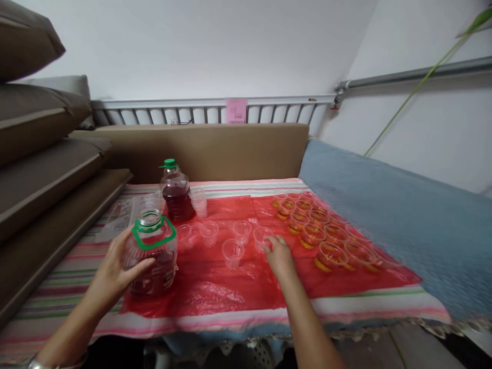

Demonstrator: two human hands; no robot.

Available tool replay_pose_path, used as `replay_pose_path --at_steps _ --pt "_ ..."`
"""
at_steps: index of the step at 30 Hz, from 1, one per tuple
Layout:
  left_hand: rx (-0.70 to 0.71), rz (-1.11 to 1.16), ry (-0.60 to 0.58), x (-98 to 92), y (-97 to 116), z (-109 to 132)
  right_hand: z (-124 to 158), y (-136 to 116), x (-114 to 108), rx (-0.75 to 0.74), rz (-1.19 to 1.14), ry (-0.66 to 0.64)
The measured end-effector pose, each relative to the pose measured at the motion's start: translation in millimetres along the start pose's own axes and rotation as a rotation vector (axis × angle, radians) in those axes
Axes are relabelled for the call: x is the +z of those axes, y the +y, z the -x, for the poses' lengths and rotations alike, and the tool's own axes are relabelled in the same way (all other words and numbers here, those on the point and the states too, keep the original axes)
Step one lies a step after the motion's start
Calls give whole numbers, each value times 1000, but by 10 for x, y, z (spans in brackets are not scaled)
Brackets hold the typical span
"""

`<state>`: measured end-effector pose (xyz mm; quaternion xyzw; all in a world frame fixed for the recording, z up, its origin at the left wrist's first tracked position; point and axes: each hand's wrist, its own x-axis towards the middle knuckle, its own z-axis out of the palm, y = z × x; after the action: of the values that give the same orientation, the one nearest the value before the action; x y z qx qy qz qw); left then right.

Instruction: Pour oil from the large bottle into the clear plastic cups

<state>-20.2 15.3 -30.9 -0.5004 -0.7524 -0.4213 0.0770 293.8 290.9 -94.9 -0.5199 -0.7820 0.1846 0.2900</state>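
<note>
My left hand point(125, 266) is wrapped round the side of a clear plastic jug point(167, 266), its thumb across the front. The jug is uncapped, has a green carrying ring and holds dark red liquid in its lower part. My right hand point(280, 253) pinches the rim of a clear plastic cup point(260, 238). To its left, several similar cups, such as a clear cup point(232, 253) in front and a clear cup point(208, 233) further back, stand upright on the red plastic sheet point(207, 292). No liquid shows in them.
At right stand several cups with amber liquid point(312, 234) in close rows. A green-capped jug point(177, 202) of dark red liquid stands behind, beside stacked cups point(199, 202). Brown cushions point(42, 148) are piled at left; a blue cover point(384, 205) lies at right.
</note>
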Motion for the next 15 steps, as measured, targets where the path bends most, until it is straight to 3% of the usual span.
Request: replay_pose_path --at_steps 7,12,15 --pt "14 -20 -10 -24 86 -18 222 -90 -42 -96 -23 -58" --pt "42 -32 -14 -6 157 -42 338 -117 -78 -78 -8 -142" --pt "50 -26 14 11 206 -42 379 -196 -151 -106 -80 -44"
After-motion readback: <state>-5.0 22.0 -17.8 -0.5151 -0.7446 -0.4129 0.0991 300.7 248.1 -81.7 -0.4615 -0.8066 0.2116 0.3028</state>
